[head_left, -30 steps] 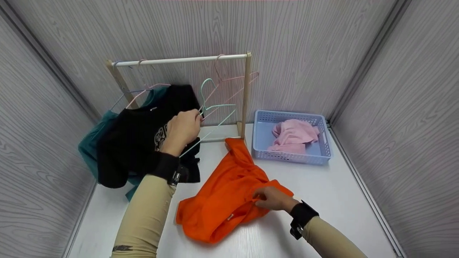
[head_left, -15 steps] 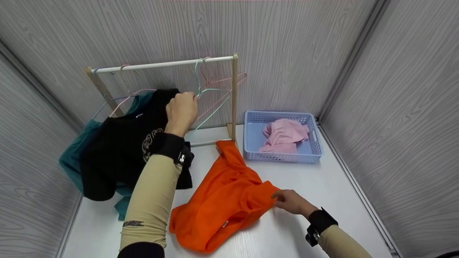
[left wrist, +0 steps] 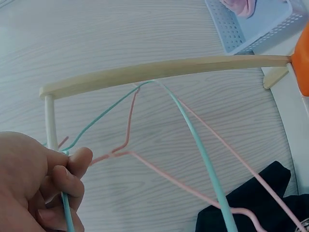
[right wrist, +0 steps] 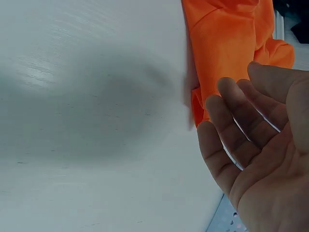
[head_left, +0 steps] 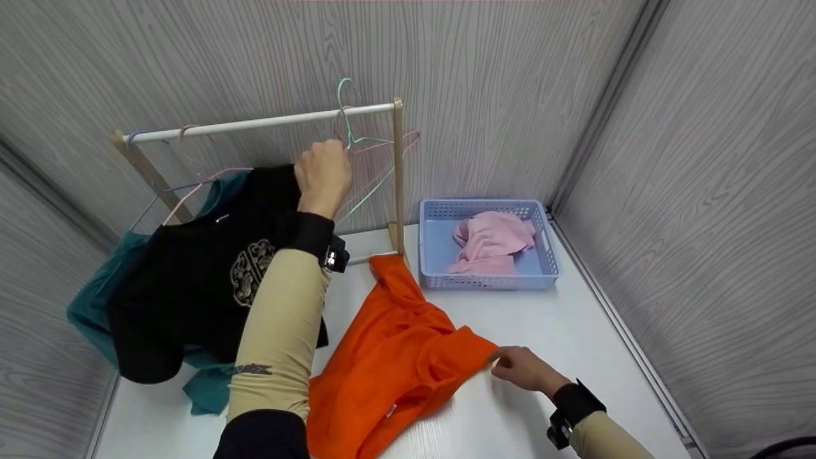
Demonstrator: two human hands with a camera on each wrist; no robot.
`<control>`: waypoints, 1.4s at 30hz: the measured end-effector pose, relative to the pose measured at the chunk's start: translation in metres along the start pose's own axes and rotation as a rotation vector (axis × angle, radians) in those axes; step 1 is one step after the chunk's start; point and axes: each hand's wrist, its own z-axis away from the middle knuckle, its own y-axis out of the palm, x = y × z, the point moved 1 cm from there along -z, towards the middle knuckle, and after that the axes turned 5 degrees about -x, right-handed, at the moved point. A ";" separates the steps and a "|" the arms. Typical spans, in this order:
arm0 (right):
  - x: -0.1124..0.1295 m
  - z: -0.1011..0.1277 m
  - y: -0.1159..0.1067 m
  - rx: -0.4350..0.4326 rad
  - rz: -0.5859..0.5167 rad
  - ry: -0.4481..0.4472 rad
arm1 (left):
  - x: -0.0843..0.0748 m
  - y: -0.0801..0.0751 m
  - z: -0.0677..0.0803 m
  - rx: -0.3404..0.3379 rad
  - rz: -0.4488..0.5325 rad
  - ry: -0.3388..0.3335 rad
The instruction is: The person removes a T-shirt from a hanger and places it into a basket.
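While my right hand [head_left: 519,368] hangs loose and wide, fingers relaxed and holding nothing, its fingertips sit just beside the near corner of the orange shirt [head_left: 398,360]; I can't tell from the wrist view whether they touch the cloth. That shirt lies crumpled flat on the white table [head_left: 574,357], spreading away from the right hand toward the rack foot.

Further out, my left hand [head_left: 324,173] is raised, fingers curled round the neck of the mint hanger [head_left: 346,115], pinching the wire just below the hook. Above the grip the hook stands at the white rail [head_left: 255,124], poking up past it; whether it rests on the rail I can't tell. Past the grip, the hanger's arms slope down toward the wooden post [head_left: 398,172]. A pink hanger [left wrist: 159,166] hangs just beside the mint one, behind the grip.

Below and to the left of that hand, a black shirt [head_left: 197,280] hangs on the rack, touching my sleeve, with a teal garment [head_left: 95,306] behind it.

Farthest from both hands, a blue basket [head_left: 488,280] sits just beside the post, holding pink cloth [head_left: 491,239].
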 end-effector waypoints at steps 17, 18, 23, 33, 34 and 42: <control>0.003 -0.008 0.008 0.029 -0.021 0.015 | 0.008 0.029 0.015 0.137 -0.020 0.015; 0.004 -0.008 0.008 0.026 -0.021 0.015 | 0.008 0.028 0.016 0.145 -0.017 0.015; 0.007 -0.009 0.009 0.010 -0.001 -0.011 | 0.013 0.024 0.022 0.176 -0.003 0.017; 0.025 -0.032 0.011 -0.001 0.052 -0.102 | 0.060 0.004 0.048 0.131 0.000 0.022; 0.028 -0.036 0.011 -0.007 0.065 -0.110 | 0.067 0.003 0.052 0.135 -0.003 0.021; 0.070 -0.075 0.028 -0.199 0.175 0.033 | 0.121 0.001 0.096 0.193 0.003 -0.014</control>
